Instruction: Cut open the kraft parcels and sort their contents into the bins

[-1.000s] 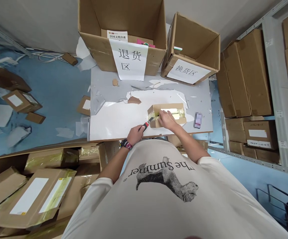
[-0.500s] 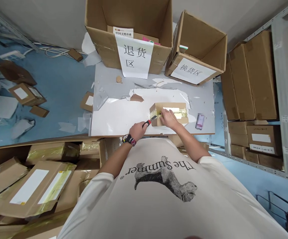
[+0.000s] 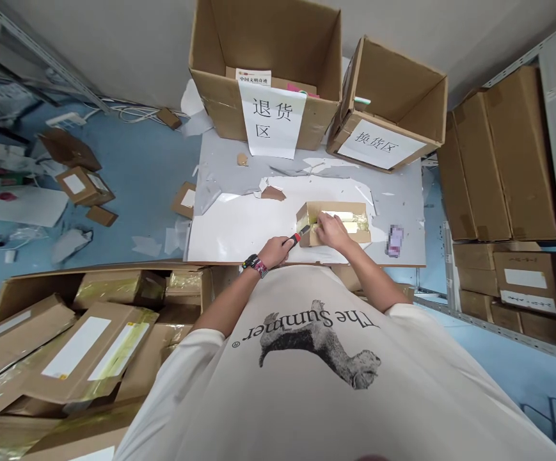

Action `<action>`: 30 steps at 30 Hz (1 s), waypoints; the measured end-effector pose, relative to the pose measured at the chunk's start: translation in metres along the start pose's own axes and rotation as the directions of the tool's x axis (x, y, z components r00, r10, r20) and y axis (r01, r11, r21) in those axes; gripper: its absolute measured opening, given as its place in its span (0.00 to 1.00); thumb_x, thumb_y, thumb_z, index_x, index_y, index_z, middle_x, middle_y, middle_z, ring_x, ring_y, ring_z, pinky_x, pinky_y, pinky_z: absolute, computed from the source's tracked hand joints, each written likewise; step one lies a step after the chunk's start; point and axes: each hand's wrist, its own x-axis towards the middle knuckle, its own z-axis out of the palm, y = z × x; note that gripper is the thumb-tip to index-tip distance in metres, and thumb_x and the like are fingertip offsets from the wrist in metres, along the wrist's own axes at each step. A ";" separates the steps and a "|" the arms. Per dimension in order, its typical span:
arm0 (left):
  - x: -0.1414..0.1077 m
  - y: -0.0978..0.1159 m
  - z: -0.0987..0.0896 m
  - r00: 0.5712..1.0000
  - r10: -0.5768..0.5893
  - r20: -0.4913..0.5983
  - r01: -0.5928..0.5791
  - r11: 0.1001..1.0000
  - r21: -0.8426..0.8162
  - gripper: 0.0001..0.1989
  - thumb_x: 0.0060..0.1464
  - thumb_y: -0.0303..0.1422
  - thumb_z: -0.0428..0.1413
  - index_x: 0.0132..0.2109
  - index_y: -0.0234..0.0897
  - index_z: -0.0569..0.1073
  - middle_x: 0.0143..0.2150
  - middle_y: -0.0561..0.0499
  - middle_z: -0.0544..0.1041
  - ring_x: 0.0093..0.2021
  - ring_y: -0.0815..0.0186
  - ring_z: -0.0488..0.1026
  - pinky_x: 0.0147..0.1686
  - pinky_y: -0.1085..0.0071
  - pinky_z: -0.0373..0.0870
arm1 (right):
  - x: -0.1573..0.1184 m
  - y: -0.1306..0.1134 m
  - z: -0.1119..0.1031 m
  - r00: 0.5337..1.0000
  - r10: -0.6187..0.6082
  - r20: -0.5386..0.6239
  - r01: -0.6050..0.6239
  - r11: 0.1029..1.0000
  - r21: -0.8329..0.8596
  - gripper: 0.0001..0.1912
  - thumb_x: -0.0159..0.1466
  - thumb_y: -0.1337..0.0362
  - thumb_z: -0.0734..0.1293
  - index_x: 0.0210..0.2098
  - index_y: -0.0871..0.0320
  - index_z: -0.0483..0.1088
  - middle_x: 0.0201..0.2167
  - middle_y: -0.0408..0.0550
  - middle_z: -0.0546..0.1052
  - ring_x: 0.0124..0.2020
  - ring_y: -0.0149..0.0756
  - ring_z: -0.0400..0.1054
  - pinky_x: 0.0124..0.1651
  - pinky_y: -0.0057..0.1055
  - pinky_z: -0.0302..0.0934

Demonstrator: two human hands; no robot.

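Two hands (image 3: pixel 274 251) (image 3: pixel 333 232), one utility knife (image 3: pixel 297 237), one parcel (image 3: pixel 342 223) on one table (image 3: pixel 220 173).
One blurred pink item (image 3: pixel 394 241) also lies on the table; behind it stand two open cartons (image 3: pixel 213 105) (image 3: pixel 402 86), each bearing one paper sign (image 3: pixel 272 121) (image 3: pixel 381 145); one small carton (image 3: pixel 185 200) lies left of it; right of it, shelved cartons (image 3: pixel 512 160) overlap too much to count.

left hand (image 3: pixel 274 251) in a closed grip, right hand (image 3: pixel 333 232) palm down, forearms angled inward
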 end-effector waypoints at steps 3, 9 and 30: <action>0.003 -0.001 0.005 0.999 0.023 -0.049 -0.025 0.999 -0.032 0.18 0.77 0.45 0.53 0.39 0.42 0.76 0.25 0.53 0.78 0.20 0.64 0.71 0.26 0.67 0.67 | 0.004 0.001 -0.001 1.000 -0.003 -0.003 0.003 1.000 -0.004 0.09 0.75 0.66 0.63 0.52 0.54 0.71 0.49 0.61 0.84 0.51 0.59 0.75 0.63 0.51 0.62; 0.011 -0.005 0.032 0.986 -0.031 -0.164 -0.002 0.980 -0.200 0.18 0.79 0.44 0.50 0.41 0.41 0.75 0.27 0.55 0.76 0.20 0.67 0.70 0.24 0.70 0.66 | 0.008 0.002 -0.003 1.000 -0.015 -0.006 0.015 1.000 0.007 0.09 0.76 0.65 0.64 0.53 0.55 0.72 0.50 0.63 0.85 0.52 0.59 0.75 0.65 0.51 0.61; 0.012 -0.009 0.023 0.998 0.004 -0.061 -0.017 0.976 -0.216 0.17 0.79 0.45 0.52 0.45 0.41 0.79 0.24 0.56 0.74 0.18 0.65 0.67 0.22 0.69 0.62 | 0.012 0.008 -0.003 1.000 -0.007 0.030 0.004 0.997 0.071 0.06 0.75 0.64 0.64 0.50 0.53 0.68 0.48 0.59 0.85 0.47 0.56 0.75 0.67 0.52 0.59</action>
